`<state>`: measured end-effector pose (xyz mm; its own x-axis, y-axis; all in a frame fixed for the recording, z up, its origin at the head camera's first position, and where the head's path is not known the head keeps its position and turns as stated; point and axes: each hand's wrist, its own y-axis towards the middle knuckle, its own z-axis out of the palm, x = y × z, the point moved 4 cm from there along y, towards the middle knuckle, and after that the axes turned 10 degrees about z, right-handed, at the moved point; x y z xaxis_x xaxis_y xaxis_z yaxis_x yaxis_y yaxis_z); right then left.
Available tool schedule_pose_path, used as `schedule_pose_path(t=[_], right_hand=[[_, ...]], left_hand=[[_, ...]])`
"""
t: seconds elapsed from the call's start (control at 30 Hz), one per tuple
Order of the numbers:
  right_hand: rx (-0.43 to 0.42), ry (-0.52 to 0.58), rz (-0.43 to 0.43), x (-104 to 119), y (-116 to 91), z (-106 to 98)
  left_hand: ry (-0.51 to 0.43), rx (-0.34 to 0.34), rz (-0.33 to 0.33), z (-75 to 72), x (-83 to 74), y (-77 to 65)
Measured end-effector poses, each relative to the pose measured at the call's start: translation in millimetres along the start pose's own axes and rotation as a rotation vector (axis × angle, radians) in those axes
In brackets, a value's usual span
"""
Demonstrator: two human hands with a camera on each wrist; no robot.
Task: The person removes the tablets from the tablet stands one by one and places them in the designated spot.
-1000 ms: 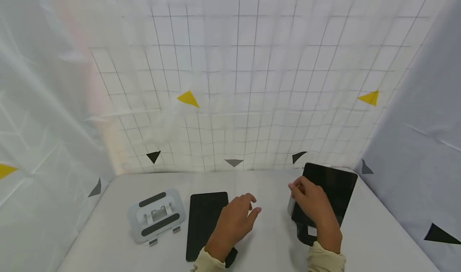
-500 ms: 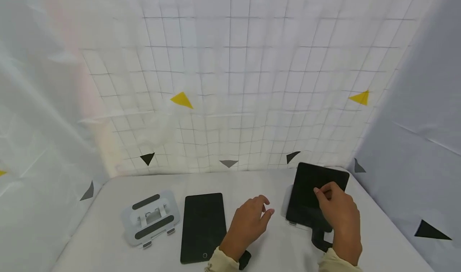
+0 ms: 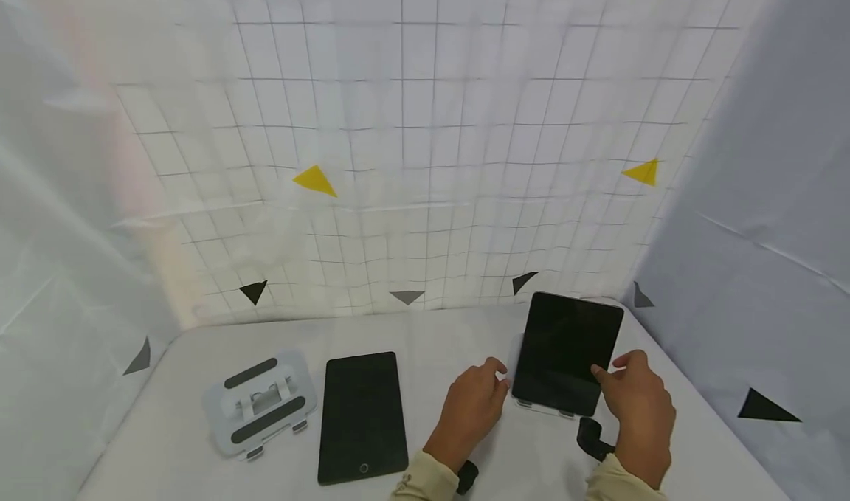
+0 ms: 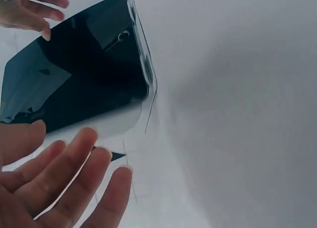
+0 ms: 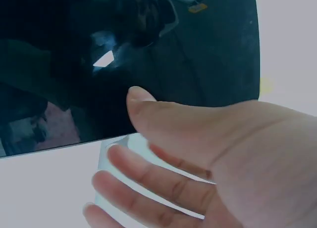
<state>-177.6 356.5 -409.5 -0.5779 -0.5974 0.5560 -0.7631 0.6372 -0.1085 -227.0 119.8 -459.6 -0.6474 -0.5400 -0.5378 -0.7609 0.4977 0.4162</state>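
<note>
A black tablet leans tilted on a light grey stand, whose lower lip shows under the tablet's bottom edge. My left hand is at the tablet's left side, fingers loosely spread; in the left wrist view its fingers lie just off the tablet's edge. On the other side, my right hand has its thumb over the screen's edge in the right wrist view. Its other fingers hang relaxed and apart beyond that edge. Neither hand is curled around the tablet.
A second black tablet with a round home button lies flat on the white table. Left of it is another light grey stand, folded flat, with two dark pads. White sheeting with grid lines rises behind the table.
My right hand moves from in front of the tablet's screen to its right edge. The left hand shifts right, closer to the tablet's left side. The head view turns slightly right.
</note>
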Motion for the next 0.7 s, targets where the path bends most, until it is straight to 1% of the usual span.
schedule_pose_path(t=[0.07,0.2,0.33,0.4,0.47,0.57,0.63,0.7], right_hand=[[0.023,-0.003,0.006,-4,1,3],[0.039,-0.019,-0.006,-8,4,7],[0.036,-0.037,-0.03,-10,6,7],[0.035,-0.036,-0.043,-11,7,5],[0.035,-0.03,-0.05,-11,7,4],[0.031,-0.017,-0.049,-10,6,3],[0.028,-0.011,-0.046,-11,6,1],[0.023,-0.013,-0.051,-13,5,0]], left_hand=[[-0.011,0.006,0.001,4.6,-1.4,1.9],[-0.022,0.007,0.016,15.3,-3.5,4.7],[-0.021,0.007,0.04,27.8,-4.1,5.5],[-0.022,0.009,0.034,32.8,-3.3,5.9],[-0.014,-0.006,0.027,34.5,-2.0,6.6],[0.004,-0.057,0.018,33.3,-0.2,8.3],[0.023,-0.086,0.025,32.4,0.0,8.8],[0.031,-0.092,0.036,33.5,-0.8,8.9]])
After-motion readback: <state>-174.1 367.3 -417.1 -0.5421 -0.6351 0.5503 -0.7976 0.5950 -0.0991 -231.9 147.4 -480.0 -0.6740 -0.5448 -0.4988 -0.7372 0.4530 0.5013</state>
